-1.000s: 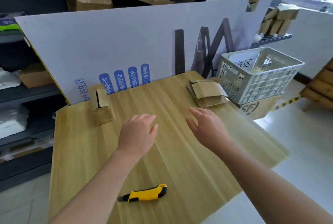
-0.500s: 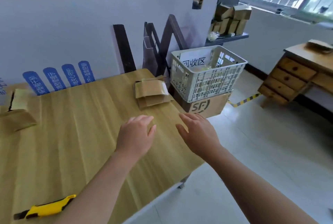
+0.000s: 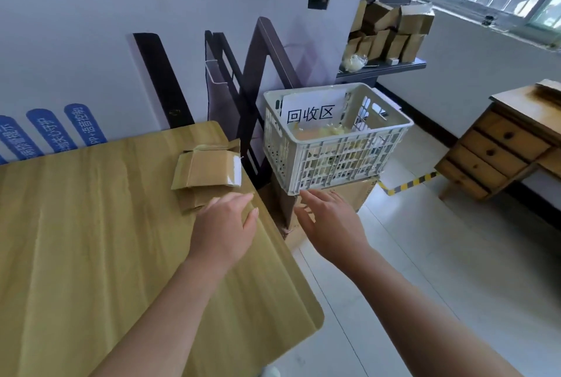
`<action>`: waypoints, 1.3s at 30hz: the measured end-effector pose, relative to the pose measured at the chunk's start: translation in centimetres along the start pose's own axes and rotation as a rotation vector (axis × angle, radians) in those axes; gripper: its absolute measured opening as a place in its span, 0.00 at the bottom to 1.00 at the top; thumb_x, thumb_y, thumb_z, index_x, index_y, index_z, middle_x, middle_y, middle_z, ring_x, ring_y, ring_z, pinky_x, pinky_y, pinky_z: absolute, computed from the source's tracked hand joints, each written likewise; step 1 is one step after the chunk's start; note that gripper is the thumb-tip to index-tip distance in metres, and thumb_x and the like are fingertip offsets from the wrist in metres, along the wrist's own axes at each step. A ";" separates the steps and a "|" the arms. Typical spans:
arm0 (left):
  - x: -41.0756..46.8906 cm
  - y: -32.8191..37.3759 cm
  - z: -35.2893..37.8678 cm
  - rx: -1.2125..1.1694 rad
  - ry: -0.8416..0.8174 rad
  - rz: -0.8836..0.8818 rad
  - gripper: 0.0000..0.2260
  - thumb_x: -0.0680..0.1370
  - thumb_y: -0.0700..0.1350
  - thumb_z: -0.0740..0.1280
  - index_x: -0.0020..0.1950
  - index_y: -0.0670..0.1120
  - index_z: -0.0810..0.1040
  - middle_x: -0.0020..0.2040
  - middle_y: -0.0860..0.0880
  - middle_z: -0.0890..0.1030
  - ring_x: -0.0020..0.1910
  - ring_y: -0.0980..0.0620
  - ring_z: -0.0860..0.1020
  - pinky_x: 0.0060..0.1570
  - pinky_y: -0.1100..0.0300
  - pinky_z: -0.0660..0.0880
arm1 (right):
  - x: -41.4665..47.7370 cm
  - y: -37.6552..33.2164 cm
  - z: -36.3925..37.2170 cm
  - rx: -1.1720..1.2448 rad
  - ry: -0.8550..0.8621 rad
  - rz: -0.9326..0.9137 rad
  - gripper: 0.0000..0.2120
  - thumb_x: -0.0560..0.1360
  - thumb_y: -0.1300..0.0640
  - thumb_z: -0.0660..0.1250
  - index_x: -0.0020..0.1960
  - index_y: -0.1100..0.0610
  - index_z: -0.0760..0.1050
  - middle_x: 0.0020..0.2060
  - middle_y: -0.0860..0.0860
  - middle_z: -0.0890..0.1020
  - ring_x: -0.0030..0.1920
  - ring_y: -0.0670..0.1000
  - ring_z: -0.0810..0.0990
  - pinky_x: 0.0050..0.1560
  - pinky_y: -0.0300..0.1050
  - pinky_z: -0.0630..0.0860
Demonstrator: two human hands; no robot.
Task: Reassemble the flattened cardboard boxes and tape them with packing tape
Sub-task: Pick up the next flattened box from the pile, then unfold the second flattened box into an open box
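Note:
A small stack of flattened brown cardboard boxes (image 3: 209,170) lies near the right edge of the wooden table (image 3: 91,240). My left hand (image 3: 224,229) hovers palm down just in front of the stack, fingers loosely apart, holding nothing. My right hand (image 3: 329,225) reaches past the table's right edge, empty and spread, below the white plastic crate (image 3: 334,146). No tape roll is in sight.
The crate holds a paper sign and yellowish scraps and rests on a brown carton (image 3: 349,197) on the floor. A large white board (image 3: 151,58) leans behind the table. A wooden drawer desk (image 3: 501,146) stands at right. A shelf of small boxes (image 3: 391,33) sits at the back.
The view has swung right; the yellow utility knife and the left cardboard piece have left the frame. Both hands have moved toward the table's right edge, the right one now past it.

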State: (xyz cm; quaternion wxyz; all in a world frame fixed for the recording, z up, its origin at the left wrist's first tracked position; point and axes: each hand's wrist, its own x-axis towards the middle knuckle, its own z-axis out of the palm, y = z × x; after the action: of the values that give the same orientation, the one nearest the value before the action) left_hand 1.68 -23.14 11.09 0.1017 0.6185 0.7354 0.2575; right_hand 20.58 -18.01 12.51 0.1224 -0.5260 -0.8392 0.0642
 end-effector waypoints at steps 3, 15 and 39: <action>3.0 1.1 1.1 -0.012 0.003 -0.062 0.16 0.80 0.49 0.63 0.66 0.48 0.77 0.63 0.50 0.79 0.59 0.47 0.75 0.58 0.53 0.73 | 3.3 2.0 0.1 0.027 -0.027 -0.031 0.19 0.80 0.50 0.60 0.66 0.57 0.75 0.61 0.52 0.80 0.62 0.53 0.75 0.66 0.44 0.65; 10.3 1.2 5.7 0.048 0.077 -0.412 0.16 0.80 0.50 0.61 0.67 0.49 0.76 0.64 0.52 0.78 0.60 0.49 0.75 0.58 0.55 0.73 | 17.7 6.8 4.3 0.070 -0.172 -0.372 0.17 0.81 0.51 0.58 0.66 0.56 0.74 0.60 0.50 0.80 0.62 0.51 0.74 0.66 0.42 0.65; 20.1 -5.7 12.7 0.129 0.186 -1.121 0.22 0.80 0.55 0.60 0.72 0.47 0.69 0.66 0.46 0.74 0.62 0.46 0.74 0.53 0.55 0.73 | 40.2 2.4 14.8 0.011 -0.464 -0.817 0.13 0.80 0.56 0.56 0.46 0.62 0.77 0.39 0.56 0.78 0.43 0.57 0.75 0.41 0.49 0.68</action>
State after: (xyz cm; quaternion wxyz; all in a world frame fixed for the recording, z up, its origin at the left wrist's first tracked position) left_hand -1.52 -1.22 0.87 0.1195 0.1137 0.9712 0.1721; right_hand 1.85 19.47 3.21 -0.0505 -0.1237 -0.9823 0.1312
